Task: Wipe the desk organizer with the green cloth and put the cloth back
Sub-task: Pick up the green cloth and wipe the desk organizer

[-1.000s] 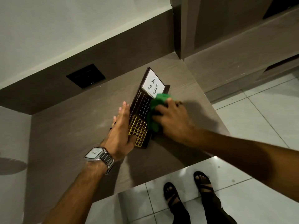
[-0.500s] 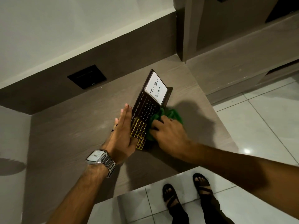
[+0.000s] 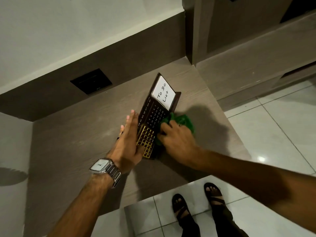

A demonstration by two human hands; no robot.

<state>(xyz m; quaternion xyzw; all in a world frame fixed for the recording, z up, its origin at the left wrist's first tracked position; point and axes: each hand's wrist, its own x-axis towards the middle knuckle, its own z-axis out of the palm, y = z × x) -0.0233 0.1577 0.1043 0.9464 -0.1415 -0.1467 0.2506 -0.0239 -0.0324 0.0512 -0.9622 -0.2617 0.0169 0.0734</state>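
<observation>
The dark brown desk organizer [image 3: 153, 115] stands on the wooden desk [image 3: 82, 144], with a white "To Do List" card at its far end, a calendar face and a gold grid near me. My left hand [image 3: 128, 142] lies flat against its left side, fingers straight, thumb over the gold grid. My right hand [image 3: 176, 141] presses the crumpled green cloth [image 3: 183, 121] against the organizer's right side, low near the desk surface. Part of the cloth is hidden under my fingers.
A black wall socket plate [image 3: 91, 81] sits on the brown back panel. The desk ends at a slanted edge on the right, above the white tiled floor [image 3: 273, 127]. My sandalled feet [image 3: 196, 204] stand below the front edge. A cabinet column [image 3: 191, 28] rises behind.
My right hand slid the green cloth down from the organizer's upper right edge to its lower right side by the desk. My left hand has stayed braced against the left side.
</observation>
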